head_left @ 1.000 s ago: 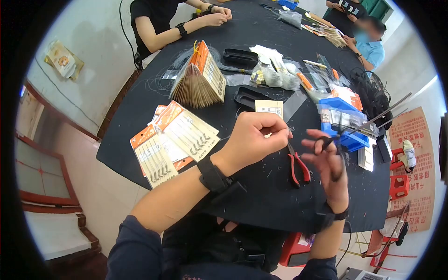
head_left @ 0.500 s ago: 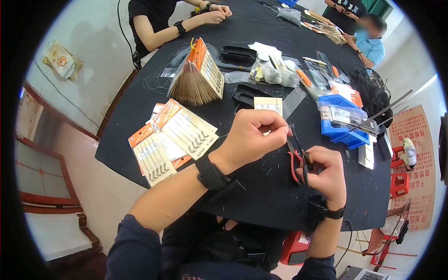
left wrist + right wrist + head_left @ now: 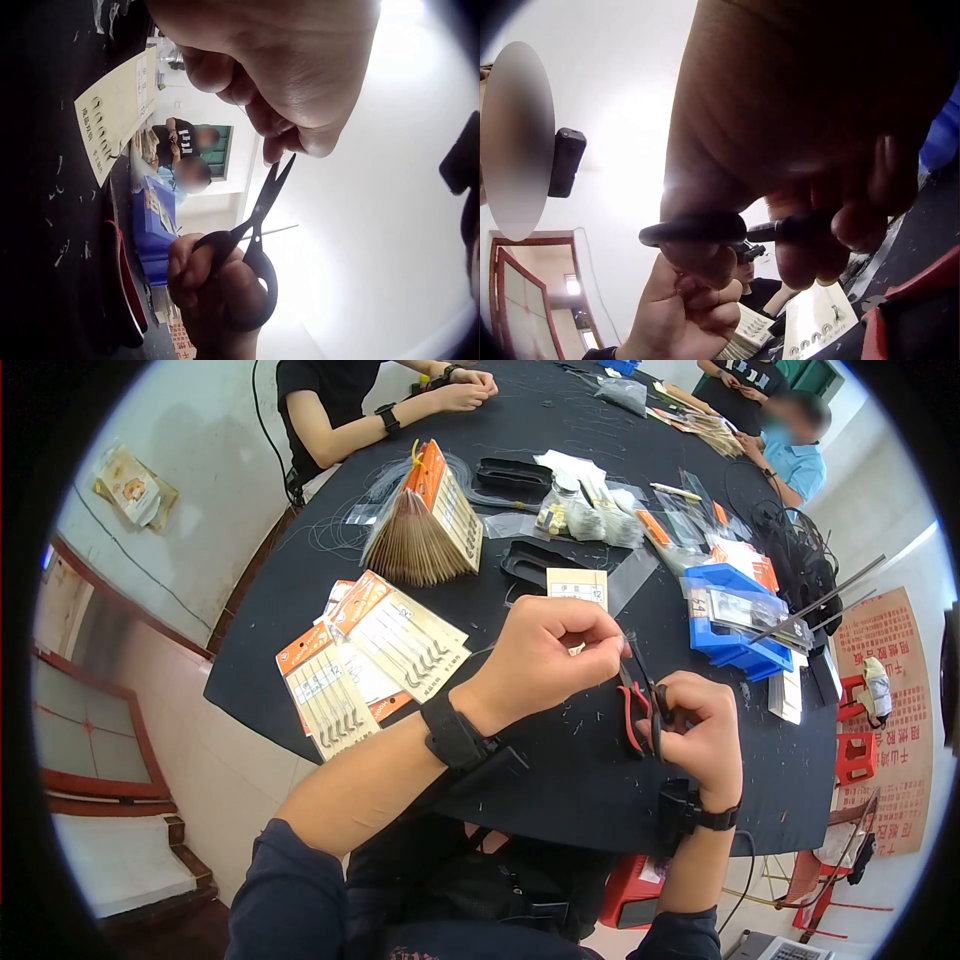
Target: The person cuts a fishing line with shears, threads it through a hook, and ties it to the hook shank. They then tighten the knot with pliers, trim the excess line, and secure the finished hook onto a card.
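Note:
My left hand [image 3: 555,645] is held over the table with thumb and forefinger pinched together; I cannot tell what tiny thing is between them. Black scissors [image 3: 259,217] are in my right hand [image 3: 705,730], its fingers curled through the handle loops. In the left wrist view the blades are slightly apart, their tips right at the left fingertips. Red-handled pliers [image 3: 630,722] lie on the black table just behind the scissors. Beyond the left hand is a cream card [image 3: 577,588] with a row of fish hooks [image 3: 105,127] on it.
Carded hooks [image 3: 375,645] lie fanned at the left, below a standing bundle of cards [image 3: 425,545]. A blue bin [image 3: 735,650] with packets and rods stands at the right. Black trays [image 3: 525,565] and small bags [image 3: 590,520] are farther back. Other people sit across the table.
My right hand has gone from loosely spread, with the scissors hanging on its fingers, to gripping their handles, blades at the left fingertips. The left hand has hardly moved.

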The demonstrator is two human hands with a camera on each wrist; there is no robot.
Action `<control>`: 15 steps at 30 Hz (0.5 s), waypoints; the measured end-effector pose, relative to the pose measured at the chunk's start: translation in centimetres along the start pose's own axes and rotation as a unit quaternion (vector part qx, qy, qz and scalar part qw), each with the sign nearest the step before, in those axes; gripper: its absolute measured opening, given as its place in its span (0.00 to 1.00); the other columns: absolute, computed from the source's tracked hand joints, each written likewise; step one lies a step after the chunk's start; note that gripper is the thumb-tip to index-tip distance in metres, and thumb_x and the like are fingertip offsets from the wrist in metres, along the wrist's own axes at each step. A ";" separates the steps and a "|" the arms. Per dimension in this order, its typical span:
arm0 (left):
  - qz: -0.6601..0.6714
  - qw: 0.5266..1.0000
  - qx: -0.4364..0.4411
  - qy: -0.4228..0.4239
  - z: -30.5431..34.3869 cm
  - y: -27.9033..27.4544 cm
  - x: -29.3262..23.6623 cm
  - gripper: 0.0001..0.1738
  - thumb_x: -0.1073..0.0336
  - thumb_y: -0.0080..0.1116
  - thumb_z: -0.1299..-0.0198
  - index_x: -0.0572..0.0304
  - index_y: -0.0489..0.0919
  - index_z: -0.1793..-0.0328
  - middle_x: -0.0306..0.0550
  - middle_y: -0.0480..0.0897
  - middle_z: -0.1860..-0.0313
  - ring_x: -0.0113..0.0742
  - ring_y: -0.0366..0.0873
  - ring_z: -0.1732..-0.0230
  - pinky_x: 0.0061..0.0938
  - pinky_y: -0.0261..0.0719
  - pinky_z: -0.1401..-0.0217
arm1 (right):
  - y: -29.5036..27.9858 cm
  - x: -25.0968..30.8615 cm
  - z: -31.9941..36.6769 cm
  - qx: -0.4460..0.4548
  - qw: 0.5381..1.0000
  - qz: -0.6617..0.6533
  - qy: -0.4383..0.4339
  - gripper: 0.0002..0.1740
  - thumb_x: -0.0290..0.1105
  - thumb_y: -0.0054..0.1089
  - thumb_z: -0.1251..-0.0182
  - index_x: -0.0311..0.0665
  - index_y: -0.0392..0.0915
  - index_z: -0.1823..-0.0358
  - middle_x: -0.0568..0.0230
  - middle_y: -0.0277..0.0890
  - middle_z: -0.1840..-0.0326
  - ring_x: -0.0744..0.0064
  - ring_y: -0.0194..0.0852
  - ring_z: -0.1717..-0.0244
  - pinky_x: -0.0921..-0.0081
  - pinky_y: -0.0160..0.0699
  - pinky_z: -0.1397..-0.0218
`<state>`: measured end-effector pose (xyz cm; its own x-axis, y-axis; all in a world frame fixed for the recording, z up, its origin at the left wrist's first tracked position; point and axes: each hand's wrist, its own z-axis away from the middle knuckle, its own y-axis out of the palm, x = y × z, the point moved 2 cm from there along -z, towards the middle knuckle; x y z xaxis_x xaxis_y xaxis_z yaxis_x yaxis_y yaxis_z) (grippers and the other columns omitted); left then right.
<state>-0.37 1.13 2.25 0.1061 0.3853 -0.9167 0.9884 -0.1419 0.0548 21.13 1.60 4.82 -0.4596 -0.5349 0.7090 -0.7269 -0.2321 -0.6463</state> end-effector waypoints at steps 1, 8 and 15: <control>-0.007 1.000 -0.002 0.011 0.0 0.0 0.1 0.05 0.74 0.59 0.39 0.70 0.83 0.66 0.34 0.80 0.74 0.13 0.72 0.74 0.12 0.69 0.73 | 0.0 0.0 0.0 0.002 1.000 -0.001 0.003 0.18 0.24 0.72 0.62 0.30 0.66 0.82 0.66 0.69 0.79 0.82 0.58 0.84 0.82 0.54 0.80; -0.012 1.000 -0.001 0.008 0.0 0.1 0.0 0.04 0.75 0.60 0.40 0.69 0.83 0.66 0.33 0.80 0.73 0.13 0.72 0.72 0.13 0.70 0.72 | 0.0 0.2 0.0 0.004 1.000 -0.007 0.007 0.17 0.24 0.71 0.63 0.30 0.66 0.83 0.65 0.68 0.80 0.81 0.58 0.84 0.81 0.54 0.80; -0.021 1.000 0.006 0.016 0.0 0.2 0.0 0.04 0.74 0.60 0.41 0.68 0.83 0.67 0.33 0.79 0.75 0.13 0.71 0.73 0.13 0.68 0.73 | -0.1 0.1 0.1 0.001 1.000 -0.004 0.008 0.17 0.24 0.72 0.63 0.30 0.66 0.82 0.65 0.70 0.78 0.82 0.60 0.83 0.82 0.57 0.80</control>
<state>-0.19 1.08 2.22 0.0677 0.4203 -0.9049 0.9907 -0.1359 0.0110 21.18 1.52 4.94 -0.4626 -0.5194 0.7185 -0.7297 -0.2373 -0.6413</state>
